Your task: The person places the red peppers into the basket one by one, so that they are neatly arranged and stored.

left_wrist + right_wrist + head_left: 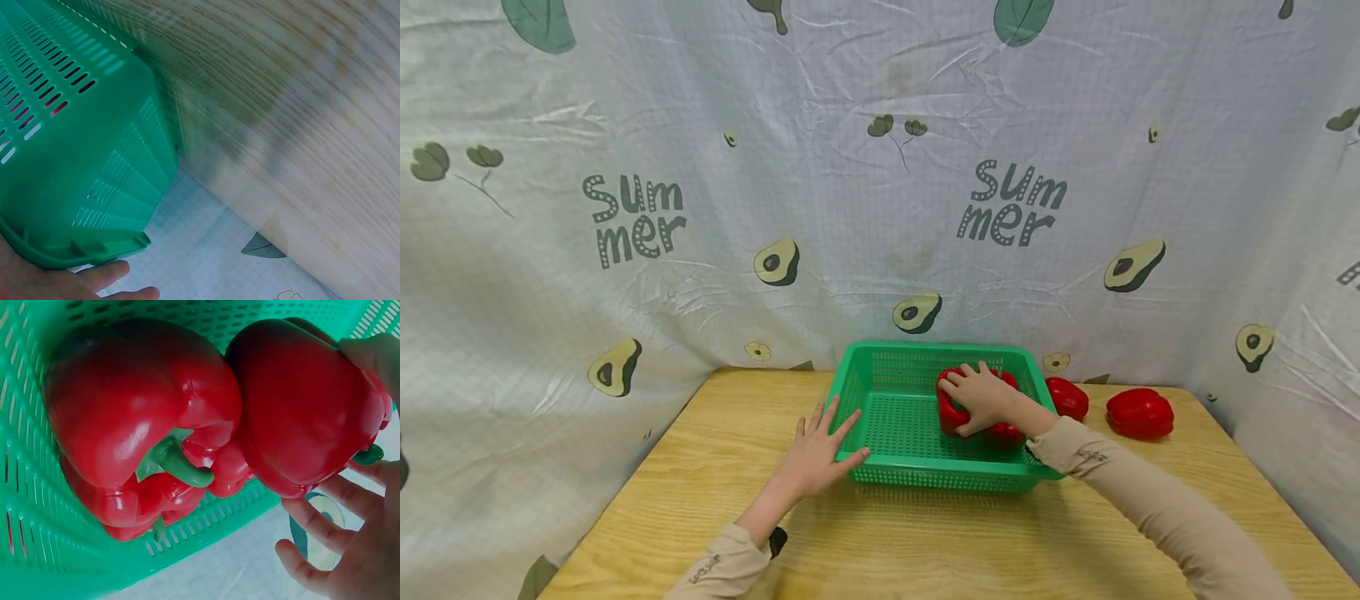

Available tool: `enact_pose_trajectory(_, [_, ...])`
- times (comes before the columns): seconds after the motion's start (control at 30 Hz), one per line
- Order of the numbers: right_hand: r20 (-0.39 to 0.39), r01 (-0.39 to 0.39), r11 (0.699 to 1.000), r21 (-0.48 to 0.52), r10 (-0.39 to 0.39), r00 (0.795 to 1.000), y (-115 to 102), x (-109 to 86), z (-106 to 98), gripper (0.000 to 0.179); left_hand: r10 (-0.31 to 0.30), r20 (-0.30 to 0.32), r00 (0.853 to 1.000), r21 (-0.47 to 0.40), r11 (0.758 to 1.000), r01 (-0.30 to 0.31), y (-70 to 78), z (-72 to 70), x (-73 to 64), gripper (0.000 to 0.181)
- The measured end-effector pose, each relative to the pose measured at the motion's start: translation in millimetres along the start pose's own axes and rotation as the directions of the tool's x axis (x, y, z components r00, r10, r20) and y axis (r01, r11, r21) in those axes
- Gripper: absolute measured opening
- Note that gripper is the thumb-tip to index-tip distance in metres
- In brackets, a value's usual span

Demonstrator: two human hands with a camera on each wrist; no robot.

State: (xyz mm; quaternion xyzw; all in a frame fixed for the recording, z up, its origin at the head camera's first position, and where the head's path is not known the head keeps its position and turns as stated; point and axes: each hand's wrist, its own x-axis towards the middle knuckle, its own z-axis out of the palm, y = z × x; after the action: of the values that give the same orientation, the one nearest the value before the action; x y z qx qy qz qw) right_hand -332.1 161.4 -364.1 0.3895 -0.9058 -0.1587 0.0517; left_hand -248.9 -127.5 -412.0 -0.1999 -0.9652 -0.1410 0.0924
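A green plastic basket (943, 463) stands on the wooden table. My left hand (811, 460) rests at its left front corner with fingers spread, touching the rim; in the left wrist view the fingertips (106, 273) show past the basket's edge. Inside the basket's right half, my right hand (983, 400) holds a red bell pepper (300, 406) from above, thumb on one side and fingers on the other. Another red bell pepper (134, 412) with a curved green stem sits beside it, against the basket wall. More red pepper shows beneath, partly hidden.
Two more red bell peppers lie on the table right of the basket: one (1067, 398) close against its side, the other (1140, 414) farther right. A white printed cloth (835, 200) hangs behind the table (925, 542) and along its sides.
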Motion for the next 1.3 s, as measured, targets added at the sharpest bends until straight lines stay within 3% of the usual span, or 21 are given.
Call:
enact_pose_trajectory(0.37, [0.071,-0.008,1.0,-0.006,0.008,0.997,-3,9.3,6,0.074,-0.009,-0.004,1.0,-0.021,1.0,0.009,-1.6,1.5,-0.5,0.064])
enact_pose_trajectory(0.6, [0.045,0.038,0.997,0.062,-0.04,0.998,-2,10.2,9,0.061,-0.006,-0.015,1.0,-0.03,1.0,0.006,-1.3,-0.3,-0.8,0.064])
enact_pose_trajectory(0.87, [0.074,0.039,0.998,0.046,-0.042,0.996,-2,11.6,12,0.064,-0.008,-0.009,1.0,-0.019,1.0,0.007,-0.9,0.3,0.0,0.064])
enact_pose_trajectory(1.3, [0.112,-0.014,0.998,0.063,0.007,0.994,0,9.7,9,0.066,-0.005,-0.013,1.0,-0.017,1.0,0.005,0.1,1.6,0.0,0.064])
